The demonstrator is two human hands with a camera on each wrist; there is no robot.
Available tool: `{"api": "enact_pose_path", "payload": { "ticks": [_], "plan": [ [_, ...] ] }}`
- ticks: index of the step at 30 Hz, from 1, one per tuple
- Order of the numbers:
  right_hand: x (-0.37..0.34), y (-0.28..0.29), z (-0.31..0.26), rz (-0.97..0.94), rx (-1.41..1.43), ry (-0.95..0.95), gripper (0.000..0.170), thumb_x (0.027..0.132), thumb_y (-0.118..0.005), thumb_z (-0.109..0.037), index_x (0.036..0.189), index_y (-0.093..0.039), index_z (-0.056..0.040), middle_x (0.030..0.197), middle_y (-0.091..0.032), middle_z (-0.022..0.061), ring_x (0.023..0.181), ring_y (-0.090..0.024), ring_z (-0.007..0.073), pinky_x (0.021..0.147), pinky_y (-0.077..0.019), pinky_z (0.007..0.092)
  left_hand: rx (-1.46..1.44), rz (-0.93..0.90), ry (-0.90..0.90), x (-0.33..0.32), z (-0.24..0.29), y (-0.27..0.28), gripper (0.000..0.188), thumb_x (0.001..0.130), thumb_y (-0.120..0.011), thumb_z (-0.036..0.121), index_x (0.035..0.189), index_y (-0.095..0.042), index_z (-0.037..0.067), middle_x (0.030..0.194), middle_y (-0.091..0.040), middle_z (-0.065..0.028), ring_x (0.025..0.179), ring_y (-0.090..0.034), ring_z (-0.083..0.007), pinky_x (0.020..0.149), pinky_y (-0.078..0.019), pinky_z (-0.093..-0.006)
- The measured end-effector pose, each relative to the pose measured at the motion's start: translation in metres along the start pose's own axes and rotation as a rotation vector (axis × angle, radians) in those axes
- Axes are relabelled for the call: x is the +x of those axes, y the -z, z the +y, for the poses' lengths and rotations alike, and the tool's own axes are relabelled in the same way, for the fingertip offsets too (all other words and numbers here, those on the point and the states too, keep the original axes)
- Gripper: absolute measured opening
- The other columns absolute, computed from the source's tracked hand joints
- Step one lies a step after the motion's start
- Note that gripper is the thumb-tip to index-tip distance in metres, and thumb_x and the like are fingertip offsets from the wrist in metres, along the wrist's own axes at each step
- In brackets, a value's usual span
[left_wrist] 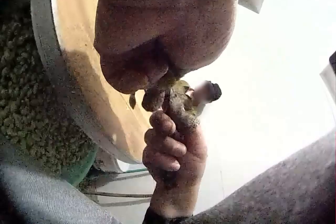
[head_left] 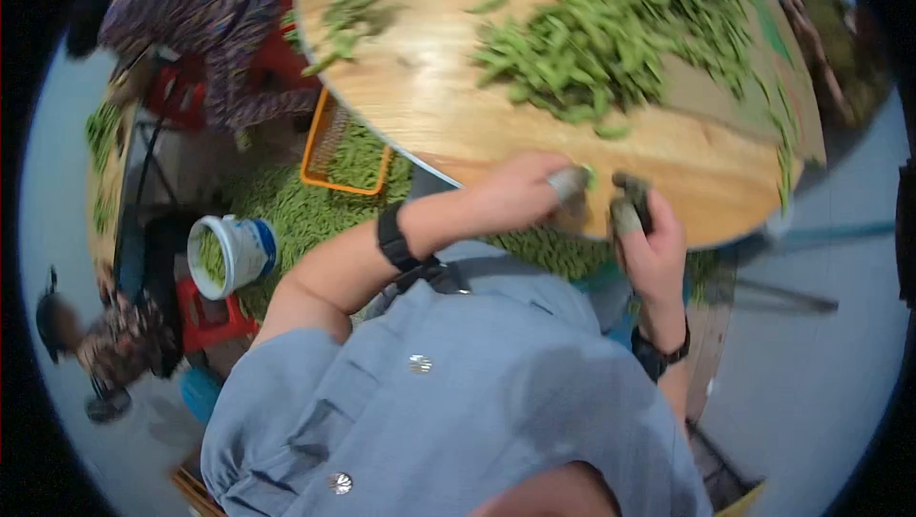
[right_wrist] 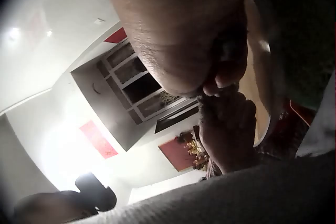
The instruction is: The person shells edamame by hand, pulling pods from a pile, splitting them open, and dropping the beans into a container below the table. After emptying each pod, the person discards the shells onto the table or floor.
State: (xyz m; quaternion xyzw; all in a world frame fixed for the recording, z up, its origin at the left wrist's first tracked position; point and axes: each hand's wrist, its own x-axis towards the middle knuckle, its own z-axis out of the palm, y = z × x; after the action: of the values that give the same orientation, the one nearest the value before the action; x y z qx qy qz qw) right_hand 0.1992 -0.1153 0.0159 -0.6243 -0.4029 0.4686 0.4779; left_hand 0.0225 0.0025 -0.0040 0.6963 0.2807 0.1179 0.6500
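My left hand, its thumb covered in something grey, pinches a small green pod over the table's near edge. Just to the right, my right hand is curled, with a grey thumb covering and dark fingertips. In the left wrist view the pod lies between the fingertips of both hands, and the right hand grips its lower part, partly hidden. The right wrist view is dark; there the left hand meets the right fingers. A large pile of green pods lies farther up the table.
The round wooden table also bears a small pod heap at left. Below stand an orange basket, a white bucket and a red stool, with pods over the floor. Several other people sit around.
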Motion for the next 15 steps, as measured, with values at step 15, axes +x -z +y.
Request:
{"api": "enact_pose_path", "payload": {
  "ticks": [15],
  "plan": [
    [-0.004, -0.004, 0.020, -0.174, -0.271, 0.181, 0.026, 0.073, -0.069, -0.014, 0.096, -0.065, -0.0025, 0.069, -0.057, 0.0088, 0.064, -0.055, 0.0119, 0.060, -0.0453, 0.0269, 0.485, -0.369, -0.232, -0.024, 0.011, 0.002, 0.017, 0.080, -0.052, 0.006, 0.094, -0.054, -0.003, 0.084, -0.058, -0.0216, 0.080, -0.054, -0.0410, 0.071, -0.0438, -0.0418]
  ]
}}
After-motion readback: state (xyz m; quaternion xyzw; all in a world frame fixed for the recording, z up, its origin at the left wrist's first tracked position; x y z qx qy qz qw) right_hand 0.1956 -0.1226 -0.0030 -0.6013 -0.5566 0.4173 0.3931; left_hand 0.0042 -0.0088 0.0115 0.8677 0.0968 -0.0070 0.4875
